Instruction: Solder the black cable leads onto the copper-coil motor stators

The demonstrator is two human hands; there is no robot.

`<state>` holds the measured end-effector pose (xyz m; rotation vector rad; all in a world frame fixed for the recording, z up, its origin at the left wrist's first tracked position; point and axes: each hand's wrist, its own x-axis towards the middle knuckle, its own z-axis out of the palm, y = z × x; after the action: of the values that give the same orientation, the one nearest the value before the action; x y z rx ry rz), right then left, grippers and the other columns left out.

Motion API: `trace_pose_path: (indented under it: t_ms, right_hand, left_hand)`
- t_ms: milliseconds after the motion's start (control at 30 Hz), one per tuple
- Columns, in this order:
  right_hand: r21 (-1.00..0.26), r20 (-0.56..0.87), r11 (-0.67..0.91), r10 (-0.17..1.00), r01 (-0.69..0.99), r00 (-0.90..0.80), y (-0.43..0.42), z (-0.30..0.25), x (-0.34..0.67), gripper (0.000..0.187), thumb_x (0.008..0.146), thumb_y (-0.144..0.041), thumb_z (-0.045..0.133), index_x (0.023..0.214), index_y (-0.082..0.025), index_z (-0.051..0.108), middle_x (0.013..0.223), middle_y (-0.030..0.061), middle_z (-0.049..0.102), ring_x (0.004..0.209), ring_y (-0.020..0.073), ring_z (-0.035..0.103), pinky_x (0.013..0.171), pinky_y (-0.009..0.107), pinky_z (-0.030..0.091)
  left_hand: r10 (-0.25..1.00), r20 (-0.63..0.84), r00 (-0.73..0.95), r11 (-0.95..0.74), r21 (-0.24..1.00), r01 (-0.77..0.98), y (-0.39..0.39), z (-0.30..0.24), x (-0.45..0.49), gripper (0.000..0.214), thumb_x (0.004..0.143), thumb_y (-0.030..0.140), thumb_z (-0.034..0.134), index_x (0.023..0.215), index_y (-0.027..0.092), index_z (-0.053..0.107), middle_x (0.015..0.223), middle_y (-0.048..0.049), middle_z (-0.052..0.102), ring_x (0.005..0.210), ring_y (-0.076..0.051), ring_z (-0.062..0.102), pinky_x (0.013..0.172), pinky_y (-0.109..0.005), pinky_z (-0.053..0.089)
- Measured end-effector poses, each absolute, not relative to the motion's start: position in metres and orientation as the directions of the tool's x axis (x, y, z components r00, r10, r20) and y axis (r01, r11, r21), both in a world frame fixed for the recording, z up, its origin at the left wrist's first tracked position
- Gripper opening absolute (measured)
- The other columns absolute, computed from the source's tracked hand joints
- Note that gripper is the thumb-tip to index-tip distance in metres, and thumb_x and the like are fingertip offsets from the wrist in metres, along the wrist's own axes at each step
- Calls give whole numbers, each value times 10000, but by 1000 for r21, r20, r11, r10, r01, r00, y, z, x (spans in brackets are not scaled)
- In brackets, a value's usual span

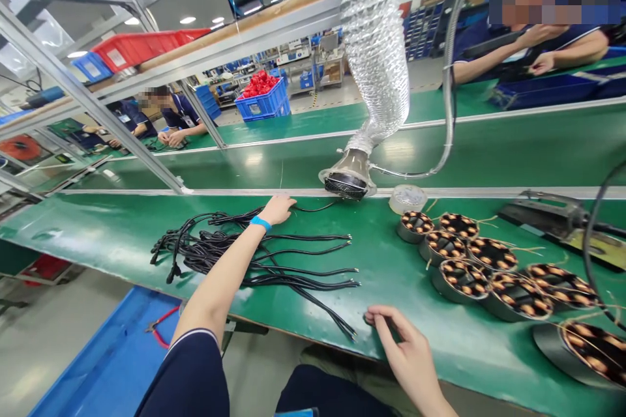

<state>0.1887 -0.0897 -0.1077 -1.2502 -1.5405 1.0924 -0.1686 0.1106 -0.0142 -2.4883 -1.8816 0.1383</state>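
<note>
My left hand (278, 208) reaches far across the green bench (122, 228), fingers curled on a thin black cable (313, 208) that runs toward the extractor nozzle (347, 179). A blue band is on that wrist. Below the arm lies a bundle of black cables (254, 257) with stripped ends pointing right. My right hand (398, 339) rests near the front edge of the bench, fingertips pinched on a small dark thing beside the nearest cable's end. Several round motor stators with copper windings (489, 267) lie to the right.
A silver flexible duct (374, 45) hangs down to the nozzle. A dark tool on a stand (552, 218) sits at far right. Other people work across the conveyor (489, 143) and at the left. A blue tray (112, 358) lies below the bench.
</note>
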Motion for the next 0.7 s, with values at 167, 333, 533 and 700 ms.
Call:
trace_pose_path:
  t_ms: [167,333,533,700]
  right_hand:
    - [-972,84,116,984,205,-157,-90,-104,192,322,935,-490,543,915,-204,688,873,63,714,830,204,695,801,273,558]
    - [-979,118,138,984,149,-135,-98,-91,184,315,958,-448,510,842,-206,676,793,47,690,776,194,672,755,273,540]
    - [-991,130,131,986,3,-101,-91,-56,211,298,954,-404,520,820,-182,667,753,43,681,691,166,659,679,278,548]
    - [-943,333,321,918,88,214,-66,9,301,206,929,-351,572,835,-197,673,799,43,684,734,164,651,716,291,556]
  left_hand:
    - [972,-4,234,-234,-63,970,101,-9,-162,289,920,145,427,1087,123,662,1095,-153,654,1088,-271,590,989,-405,407]
    - [934,-45,354,-349,90,933,59,-10,-148,227,948,290,439,963,179,636,948,-74,652,870,-201,624,811,-302,475]
    - [939,-72,336,-319,181,930,39,-47,-141,219,911,422,466,926,242,590,904,-41,672,783,-216,628,724,-325,498]
    - [881,70,468,-460,-105,882,39,-55,-130,372,934,352,310,843,213,643,818,-131,692,791,-300,653,777,-426,511]
